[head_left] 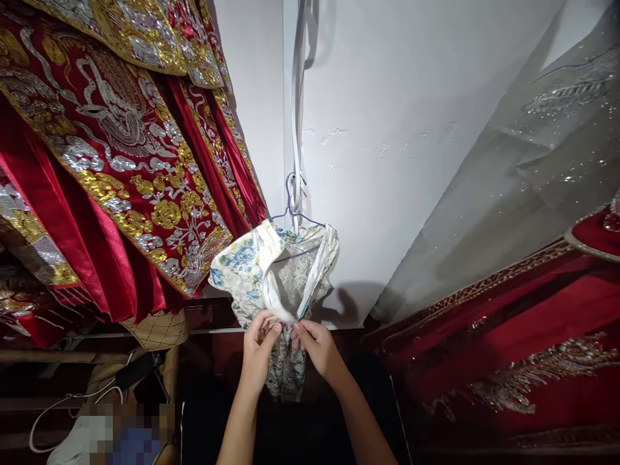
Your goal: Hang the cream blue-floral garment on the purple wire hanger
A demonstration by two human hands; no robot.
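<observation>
A pale dress with blue and yellow flowers (245, 261) hangs by its shoulders on a thin purple hanger (289, 203). Its front is parted at the neck, with the white inner edge turned outward. My left hand (263, 336) pinches the left front edge between thumb and fingers. Close beside it, my right hand (312, 342) pinches the other edge, and the two meet at chest level of the dress. Whether a fastener lies between the fingertips is too small to tell. The lower part of the dress hangs down behind and between my hands.
Red robes with gold and silver embroidery (145, 161) hang at left. A sheer white sparkling gown (513, 174) and a beaded red garment (523, 323) are at right. White cables (53, 445) and a woven chair (159, 329) stand lower left. Behind is a white wall (378, 84).
</observation>
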